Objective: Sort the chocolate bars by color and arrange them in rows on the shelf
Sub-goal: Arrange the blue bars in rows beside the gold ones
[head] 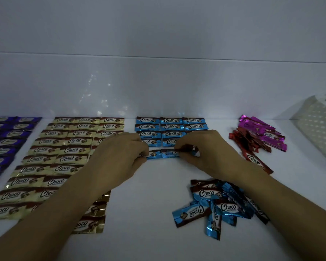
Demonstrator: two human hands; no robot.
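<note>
Blue chocolate bars (170,127) lie in neat rows at the middle back of the white shelf (154,194). My left hand (120,155) pinches the left end of a blue bar (153,155) in the nearest row. Beside it, my right hand (205,151) pinches another blue bar (170,153) at its right end. A loose heap of blue bars (215,206) lies under my right forearm. Gold bars (64,153) fill several rows on the left, and purple bars (6,136) lie in rows at the far left.
A mixed heap of pink bars (262,132) and red bars (252,149) lies at the back right. A white perforated basket (320,125) stands at the far right. The shelf's back wall (158,81) rises just behind the rows.
</note>
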